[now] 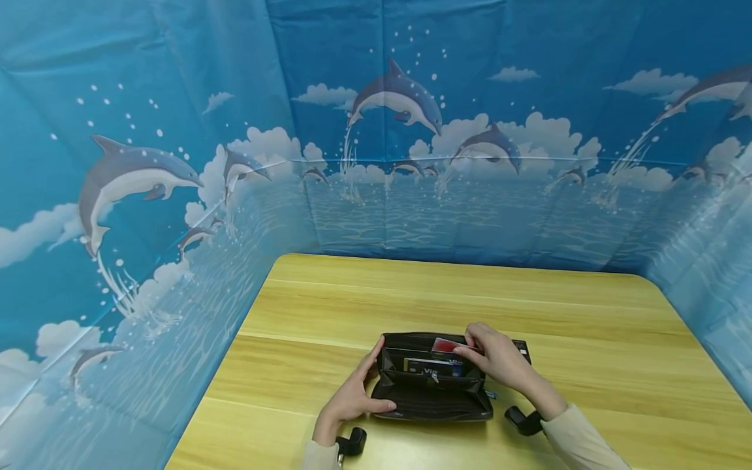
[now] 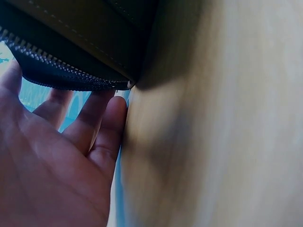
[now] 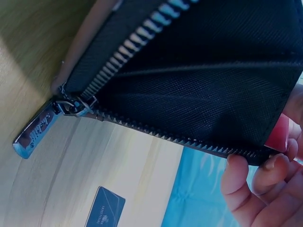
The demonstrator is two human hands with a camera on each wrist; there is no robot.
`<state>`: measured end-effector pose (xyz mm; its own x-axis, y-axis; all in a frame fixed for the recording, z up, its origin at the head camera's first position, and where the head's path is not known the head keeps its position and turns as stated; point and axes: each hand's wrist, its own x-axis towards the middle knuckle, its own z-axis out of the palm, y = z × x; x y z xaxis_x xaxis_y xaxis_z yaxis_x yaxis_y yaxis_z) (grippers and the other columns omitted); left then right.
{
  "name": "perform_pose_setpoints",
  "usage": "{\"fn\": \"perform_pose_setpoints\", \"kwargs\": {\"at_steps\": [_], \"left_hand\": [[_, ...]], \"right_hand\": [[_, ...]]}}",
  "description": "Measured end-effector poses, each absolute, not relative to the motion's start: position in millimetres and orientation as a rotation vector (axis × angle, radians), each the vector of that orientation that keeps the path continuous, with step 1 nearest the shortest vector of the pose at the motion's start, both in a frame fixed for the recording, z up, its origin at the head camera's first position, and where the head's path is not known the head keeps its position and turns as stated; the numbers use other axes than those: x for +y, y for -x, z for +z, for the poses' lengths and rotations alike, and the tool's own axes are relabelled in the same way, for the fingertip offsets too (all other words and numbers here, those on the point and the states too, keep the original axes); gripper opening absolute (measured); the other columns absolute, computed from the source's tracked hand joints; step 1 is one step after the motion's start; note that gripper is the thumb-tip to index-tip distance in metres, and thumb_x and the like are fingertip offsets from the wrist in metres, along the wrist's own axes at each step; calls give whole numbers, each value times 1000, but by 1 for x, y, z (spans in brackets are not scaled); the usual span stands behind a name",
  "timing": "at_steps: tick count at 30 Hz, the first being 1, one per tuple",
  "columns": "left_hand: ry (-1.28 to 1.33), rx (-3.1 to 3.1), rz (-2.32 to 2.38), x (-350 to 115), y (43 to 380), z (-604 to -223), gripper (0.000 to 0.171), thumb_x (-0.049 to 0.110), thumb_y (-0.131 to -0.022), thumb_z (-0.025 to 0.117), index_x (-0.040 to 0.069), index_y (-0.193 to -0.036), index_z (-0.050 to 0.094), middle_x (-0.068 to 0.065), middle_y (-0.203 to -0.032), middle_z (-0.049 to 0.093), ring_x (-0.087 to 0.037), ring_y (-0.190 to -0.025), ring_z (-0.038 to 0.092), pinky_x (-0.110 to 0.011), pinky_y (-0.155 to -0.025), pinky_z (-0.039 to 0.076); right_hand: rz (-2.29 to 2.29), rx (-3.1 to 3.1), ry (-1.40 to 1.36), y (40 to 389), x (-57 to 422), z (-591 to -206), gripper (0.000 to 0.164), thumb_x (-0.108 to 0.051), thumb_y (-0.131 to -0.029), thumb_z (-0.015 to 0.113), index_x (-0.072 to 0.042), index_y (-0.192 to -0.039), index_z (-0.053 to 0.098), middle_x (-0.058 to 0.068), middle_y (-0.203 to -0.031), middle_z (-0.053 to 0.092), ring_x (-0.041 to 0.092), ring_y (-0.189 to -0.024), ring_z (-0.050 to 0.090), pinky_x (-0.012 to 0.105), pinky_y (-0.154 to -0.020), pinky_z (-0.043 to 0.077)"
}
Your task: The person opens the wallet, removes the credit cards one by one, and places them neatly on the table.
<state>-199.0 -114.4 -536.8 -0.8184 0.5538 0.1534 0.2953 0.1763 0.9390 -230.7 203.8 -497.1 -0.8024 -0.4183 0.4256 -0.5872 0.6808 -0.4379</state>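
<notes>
A black zip-around wallet [image 1: 431, 399] lies spread open on the table. My left hand [image 1: 351, 395] holds its left end, the thumb on the near panel and the fingers along the outer edge by the zip teeth [image 2: 57, 64]. At the far right corner of the wallet, my right hand [image 1: 499, 356] pinches a red card [image 1: 448, 345], part of which the fingers hide. A dark card [image 1: 431, 367] marked "Vip" stands in a slot below the red one. From the wallet's right end hangs a metal zip pull [image 3: 35, 127].
Another dark card [image 3: 105, 210] lies on the table just beyond the wallet's right end, partly behind my right hand in the head view. The wood-grain table [image 1: 294, 313] is bordered by blue dolphin-print sheets [image 1: 376, 215]. Black wrist mounts [image 1: 352, 442] sit below the hands.
</notes>
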Motion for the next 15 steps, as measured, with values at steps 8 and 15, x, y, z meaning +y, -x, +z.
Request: {"fn": "perform_pose_setpoints", "kwargs": {"at_steps": [8,15], "left_hand": [[-821,2252,1697,-116,207,-563,112,13,-74,83,26,-154,5,-1,-157,4,-27,-140,12,-54,-107,19],[-838,2260,1710,-116,210,-570,113,16,-74,83,28,-154,5,-2,-157,6,-28,-140,13,-53,-107,20]], "right_hand": [[923,-2640,-779,230,208,-498,36,-27,-78,79,-21,-76,43,-8,-68,32,4,-55,27,23,-48,25],[945,-2625,-797,232,211,-498,38,-21,-76,81,-20,-75,43,-8,-68,33,3,-56,28,23,-49,27]]}}
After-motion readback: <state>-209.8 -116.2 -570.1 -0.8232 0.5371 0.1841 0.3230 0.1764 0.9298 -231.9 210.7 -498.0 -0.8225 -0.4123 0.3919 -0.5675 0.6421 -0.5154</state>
